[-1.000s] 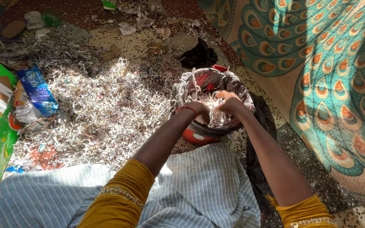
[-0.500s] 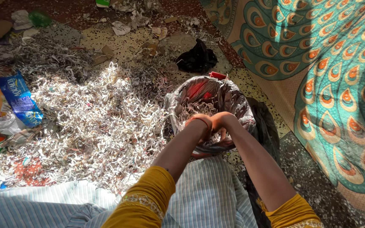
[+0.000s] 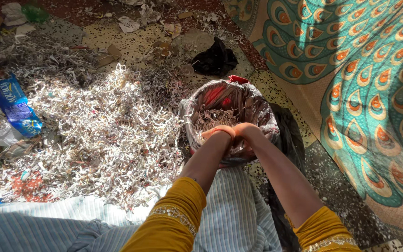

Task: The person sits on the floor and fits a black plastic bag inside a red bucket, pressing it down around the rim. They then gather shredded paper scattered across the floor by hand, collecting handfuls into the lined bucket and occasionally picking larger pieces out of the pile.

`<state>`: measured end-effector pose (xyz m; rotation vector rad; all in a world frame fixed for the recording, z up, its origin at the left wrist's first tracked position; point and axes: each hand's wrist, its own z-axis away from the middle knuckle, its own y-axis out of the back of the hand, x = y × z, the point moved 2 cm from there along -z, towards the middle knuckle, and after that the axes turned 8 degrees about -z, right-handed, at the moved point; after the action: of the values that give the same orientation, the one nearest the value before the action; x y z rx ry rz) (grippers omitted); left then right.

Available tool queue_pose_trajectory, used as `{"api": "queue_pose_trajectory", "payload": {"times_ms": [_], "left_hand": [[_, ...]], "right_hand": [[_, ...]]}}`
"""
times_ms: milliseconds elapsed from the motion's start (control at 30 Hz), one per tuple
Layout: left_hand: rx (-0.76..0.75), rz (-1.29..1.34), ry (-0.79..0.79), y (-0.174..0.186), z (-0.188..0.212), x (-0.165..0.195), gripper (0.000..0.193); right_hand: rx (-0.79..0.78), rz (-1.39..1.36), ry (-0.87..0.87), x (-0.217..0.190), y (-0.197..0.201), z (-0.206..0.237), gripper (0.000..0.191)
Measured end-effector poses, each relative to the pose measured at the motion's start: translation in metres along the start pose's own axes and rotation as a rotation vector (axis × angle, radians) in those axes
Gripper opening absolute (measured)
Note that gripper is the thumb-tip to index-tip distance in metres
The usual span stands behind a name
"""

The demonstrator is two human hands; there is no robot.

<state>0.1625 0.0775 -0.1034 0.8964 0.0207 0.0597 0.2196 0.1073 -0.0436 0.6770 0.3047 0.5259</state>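
bin: red bin (image 3: 239, 80) lined with a thin plastic bag (image 3: 253, 105), on the floor just past the knees, partly filled with shredded paper (image 3: 213, 116).
left hand: left hand (image 3: 218, 132) at the near rim, fingers curled down into the bag; whether it grips the liner or shreds, cannot tell.
right hand: right hand (image 3: 247, 131) touching the left, same posture, grip hidden.
handling: shreds look light, loose, springy; they should compress easily but spill. Liner looks thin and slippery, likely to tear; best taken at the rim.
around: big shred pile (image 3: 99, 135) left of the bin, blue packet (image 3: 17, 107) beyond it, patterned cloth (image 3: 364, 84) right, striped fabric (image 3: 239, 224) under the arms.
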Motion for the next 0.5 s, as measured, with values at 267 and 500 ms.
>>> {"api": "queue_pose_trajectory", "payload": {"times_ms": [267,500], "left_hand": [[0.153,0.064,0.161,0.023,0.046,-0.015,0.028],[0.9,0.028,0.152,0.057,0.098,-0.04,0.016]], "right_hand": [[0.287,-0.031,-0.001,-0.028,0.006,0.038,0.062],[0.723,-0.19,-0.139,-0.04,0.024,0.076,0.07]]}}
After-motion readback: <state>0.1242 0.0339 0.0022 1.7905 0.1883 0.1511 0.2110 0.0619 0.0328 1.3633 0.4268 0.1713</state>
